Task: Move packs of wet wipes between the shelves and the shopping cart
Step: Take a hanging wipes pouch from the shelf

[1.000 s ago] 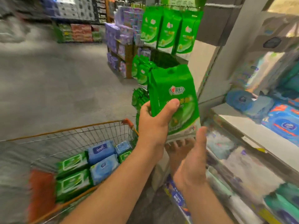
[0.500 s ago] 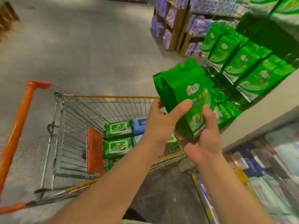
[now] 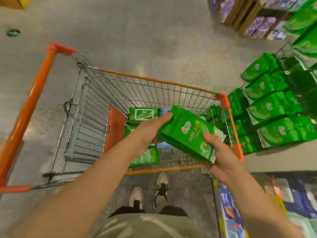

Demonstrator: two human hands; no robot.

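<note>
A green multipack of wet wipes [image 3: 186, 133] hangs tilted over the basket of the orange-rimmed wire shopping cart [image 3: 154, 81]. My left hand [image 3: 151, 133] grips its upper left end, thumb on the top edge. My right hand [image 3: 221, 152] holds its lower right end, thumb on the printed face. Beneath it in the cart lie several packs: a green one [image 3: 143, 114] at the back, another green one [image 3: 147, 157] near the front, and pale blue ones partly hidden by the held pack.
Rows of green wipe packs [image 3: 272, 107] hang on a rack just right of the cart. Blue and mixed packs [image 3: 228, 201] fill a low shelf at the lower right. Purple packs [image 3: 257, 23] sit on wooden shelves at the top right. My feet stand behind the cart.
My view swung from the shelf down to the cart. Both hands carried the green multipack left and down, from in front of the rack to over the cart's basket.
</note>
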